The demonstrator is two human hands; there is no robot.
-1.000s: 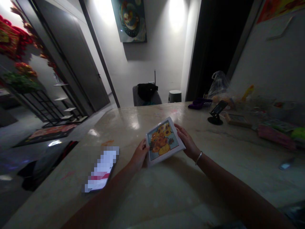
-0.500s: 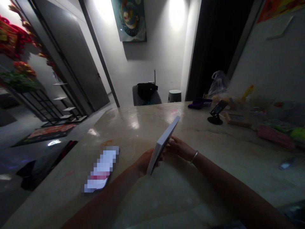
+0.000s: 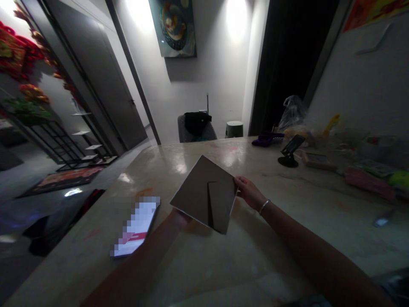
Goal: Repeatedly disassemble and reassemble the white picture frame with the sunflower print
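Held up over the table is a picture frame [image 3: 194,189], square and thin with white edges. Its brown backboard faces me, and a narrow easel stand [image 3: 220,204] shows in that back. My right hand [image 3: 249,192] pinches the frame's right corner, thumb on the back; a bracelet circles that wrist. Under the lower left edge is my left hand [image 3: 180,216], supporting the frame with its fingers hidden behind it. A phone-like slab [image 3: 137,228], pixelated and pale with a red band, lies on the table beside my left forearm.
The pale stone table [image 3: 204,273] carries a black phone stand [image 3: 289,153], a small wooden frame [image 3: 318,160], a purple item [image 3: 266,138] and a pink item [image 3: 367,183] along the right. Beyond the far edge stand a chair [image 3: 182,128] and a grey bin-like stool [image 3: 234,129].
The picture frame has turned from nearly edge-on to showing its brown back. My right hand has shifted to its right corner; my left hand has moved slightly left, beneath it.
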